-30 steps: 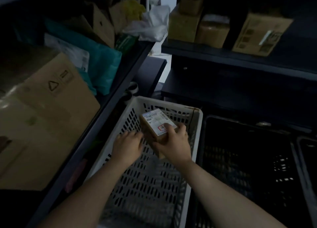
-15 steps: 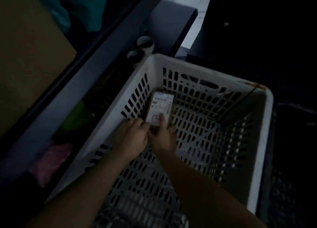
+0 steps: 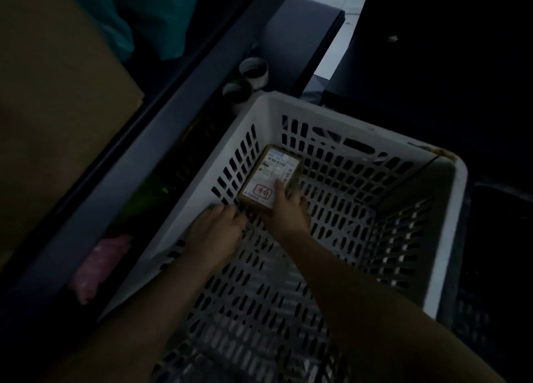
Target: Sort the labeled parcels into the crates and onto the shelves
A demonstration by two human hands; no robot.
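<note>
labeled parcel (image 3: 269,178) is gripped by the right hand (image 3: 288,212) inside the white crate (image 3: 450,209), at its 11 o'clock corner. left hand (image 3: 216,232) is noted at the parcel's 8 o'clock, fingers relaxed, nothing held.

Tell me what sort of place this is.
Probably a parcel storeroom or sorting area: a labelled parcel held inside a white slotted crate, with a large cardboard box on dark shelving alongside.
</note>
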